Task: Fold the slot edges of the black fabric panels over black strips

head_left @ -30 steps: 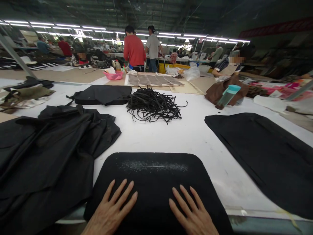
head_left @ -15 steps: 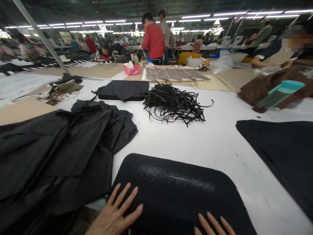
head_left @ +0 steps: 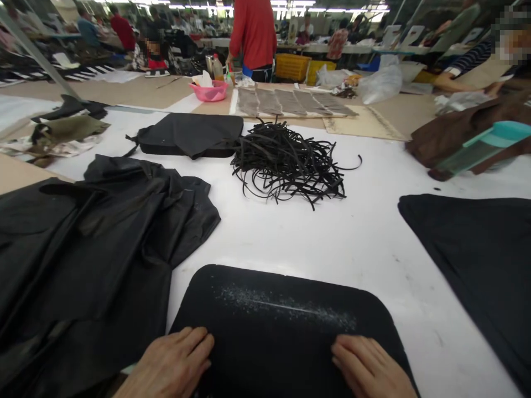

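Note:
A black fabric panel (head_left: 274,342) with rounded corners lies flat on the white table right in front of me. Pale dust and a thin whitish line mark its far part. At the panel's left side, my left hand (head_left: 176,356) is closed, fingers curled together against the cloth. My right hand (head_left: 369,362) is likewise closed on the right part of the panel, its fingers bent and pressed together. The thumbs are mostly hidden, and the near edge of the panel is out of view.
Crumpled black cloth (head_left: 112,249) spreads on the left, and black cloth (head_left: 477,260) lies on the right. Beyond are a heap of black strips (head_left: 288,160), a black stack (head_left: 191,135), a teal-capped bottle (head_left: 483,146) and a pink basket (head_left: 209,91). A person in red (head_left: 255,38) stands farther off.
Both hands have gone from spread, flat fingers to curled, closed fingers on the panel. The right hand has come further into view. The camera has tilted down a little.

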`<action>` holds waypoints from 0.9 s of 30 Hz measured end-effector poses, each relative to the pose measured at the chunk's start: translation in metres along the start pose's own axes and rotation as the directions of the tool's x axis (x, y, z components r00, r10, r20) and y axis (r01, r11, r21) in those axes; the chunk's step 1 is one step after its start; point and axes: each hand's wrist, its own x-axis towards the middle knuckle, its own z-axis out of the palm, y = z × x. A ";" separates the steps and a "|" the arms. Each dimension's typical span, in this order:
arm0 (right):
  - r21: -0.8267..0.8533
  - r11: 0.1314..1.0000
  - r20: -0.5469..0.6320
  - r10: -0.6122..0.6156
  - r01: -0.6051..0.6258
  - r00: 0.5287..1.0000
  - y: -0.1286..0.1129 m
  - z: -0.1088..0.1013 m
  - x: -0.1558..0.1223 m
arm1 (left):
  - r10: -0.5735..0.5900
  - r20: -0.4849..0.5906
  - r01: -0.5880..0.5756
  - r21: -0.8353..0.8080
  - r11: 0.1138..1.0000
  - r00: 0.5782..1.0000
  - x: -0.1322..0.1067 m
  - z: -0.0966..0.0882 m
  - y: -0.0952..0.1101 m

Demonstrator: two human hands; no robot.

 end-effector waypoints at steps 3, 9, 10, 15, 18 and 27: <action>0.038 0.983 0.065 0.178 -0.181 0.982 0.002 0.009 0.028 | -0.044 0.060 0.053 -0.148 0.988 0.997 0.035 -0.011 -0.001; 0.000 0.940 0.314 0.324 -0.342 0.892 0.011 0.035 0.076 | -0.117 0.093 0.133 -0.183 0.974 0.989 0.111 -0.001 -0.010; -0.009 0.936 0.344 0.334 -0.353 0.878 0.014 0.036 0.080 | -0.129 0.088 0.141 -0.159 0.977 0.988 0.117 0.003 -0.013; -0.050 0.888 0.367 0.442 -0.457 0.819 0.050 0.019 0.061 | -0.206 0.064 0.213 -0.148 0.966 0.976 0.107 0.015 -0.038; -0.107 0.821 0.369 0.557 -0.561 0.744 0.071 0.003 0.029 | -0.274 0.071 0.281 -0.124 0.952 0.959 0.084 0.016 -0.060; -0.092 0.583 0.409 0.761 -0.807 0.504 0.056 -0.008 0.009 | -0.450 0.253 0.493 -0.137 0.859 0.856 0.065 0.030 -0.090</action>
